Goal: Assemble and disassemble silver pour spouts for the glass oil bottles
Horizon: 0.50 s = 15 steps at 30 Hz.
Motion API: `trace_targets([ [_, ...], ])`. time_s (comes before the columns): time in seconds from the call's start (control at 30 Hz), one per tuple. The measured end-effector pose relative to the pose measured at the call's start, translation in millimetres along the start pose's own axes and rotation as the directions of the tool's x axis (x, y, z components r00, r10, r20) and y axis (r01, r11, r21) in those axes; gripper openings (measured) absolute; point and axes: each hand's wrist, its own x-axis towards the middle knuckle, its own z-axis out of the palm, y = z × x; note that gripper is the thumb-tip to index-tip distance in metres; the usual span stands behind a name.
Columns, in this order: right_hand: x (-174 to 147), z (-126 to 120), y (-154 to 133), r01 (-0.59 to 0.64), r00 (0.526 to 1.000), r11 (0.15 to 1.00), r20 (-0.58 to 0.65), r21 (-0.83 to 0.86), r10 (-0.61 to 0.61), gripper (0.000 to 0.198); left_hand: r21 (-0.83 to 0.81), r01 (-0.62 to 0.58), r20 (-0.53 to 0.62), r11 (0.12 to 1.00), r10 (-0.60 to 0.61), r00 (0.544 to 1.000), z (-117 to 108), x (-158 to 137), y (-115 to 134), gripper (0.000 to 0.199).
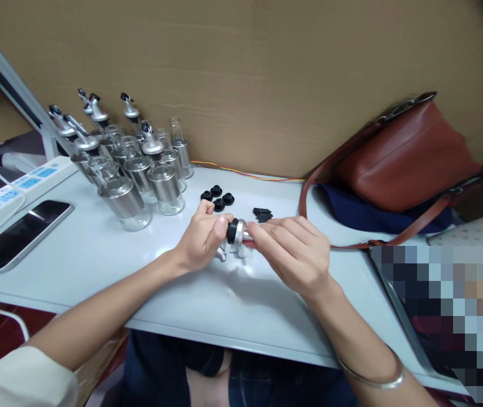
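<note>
Both hands meet over the table around one bottle pourer (240, 232), a silvery metal cap with a black stopper at its left side. My left hand (201, 234) pinches the black stopper end. The fingers of my right hand (296, 251) close on the metal spout side and hide most of it. Under the hands lie more silvery spout parts (221, 254), partly covered. Just beyond them sit several black rubber stoppers (218, 198) in a cluster. Small black tube-like pieces (262, 213) lie in a pile behind my right hand.
Glass bottles with steel sleeves (125, 198) stand at the back left, several topped with pourers (152, 144). A phone (25, 234) and a power strip (21, 189) lie at the left. A brown leather bag (410, 158) rests on dark blue cloth (343, 212) at the right, before a cardboard wall (241, 73).
</note>
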Motion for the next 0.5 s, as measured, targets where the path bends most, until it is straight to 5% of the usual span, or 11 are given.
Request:
trace_targets([
  [0.17, 0, -2, -1, 0.057, 0.997, 0.998, -0.041, -0.031, -0.058, 0.013, -0.071, -0.001, 0.035, 0.997, 0.003, 0.999, -2, 0, -1, 0.064],
  [0.37, 5, -13, -4, 0.059, 0.998, 0.992, 0.002, -0.115, -0.059, 0.010, -0.011, -0.106, -0.110, 0.994, 0.104, 0.988, 0, 2, 1, 0.056],
  [0.5, 3, -17, -4, 0.043, 0.999, 0.992, -0.010, -0.119, -0.044, 0.019, -0.141, 0.026, -0.038, 0.990, -0.032, 0.999, -2, 3, 4, 0.060],
])
